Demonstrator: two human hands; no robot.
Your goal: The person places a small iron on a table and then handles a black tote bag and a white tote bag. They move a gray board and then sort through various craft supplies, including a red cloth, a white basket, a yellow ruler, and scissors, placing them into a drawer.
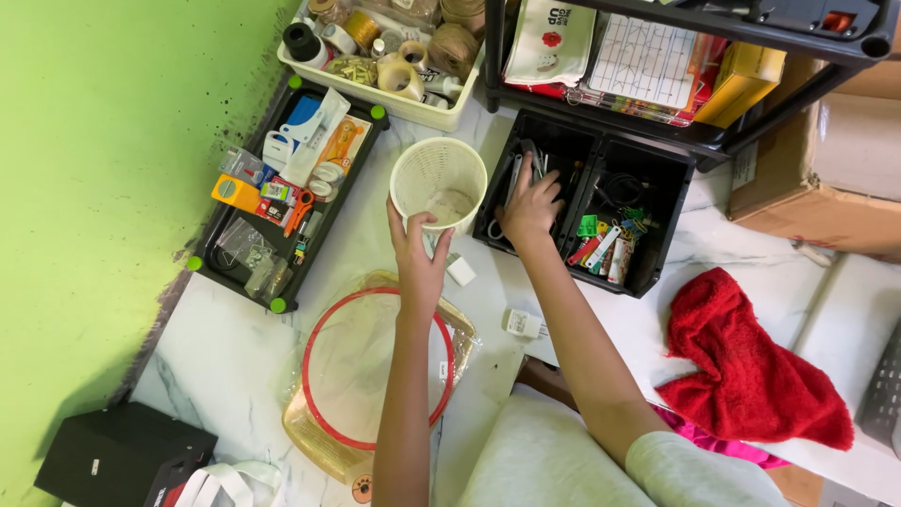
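My left hand point(417, 253) grips the near rim of a small round cream basket point(437, 178) standing on the white marble counter point(225, 347). My right hand point(530, 208) reaches into the left compartment of a black divided bin point(648, 164), fingers spread over small metal items there; whether it holds one I cannot tell. The bin's right compartment holds coloured tags and cables. Under my left forearm lies a red-rimmed hoop on clear plastic wrap point(361, 361).
A black tray of stationery point(282, 197) lies at the left by the green wall. A white tub of tape rolls and twine point(394, 52) sits at the back. A black shelf rack point(694, 56), a red cloth point(751, 366), cardboard boxes point(817, 160) and a black box point(117, 455) surround the counter.
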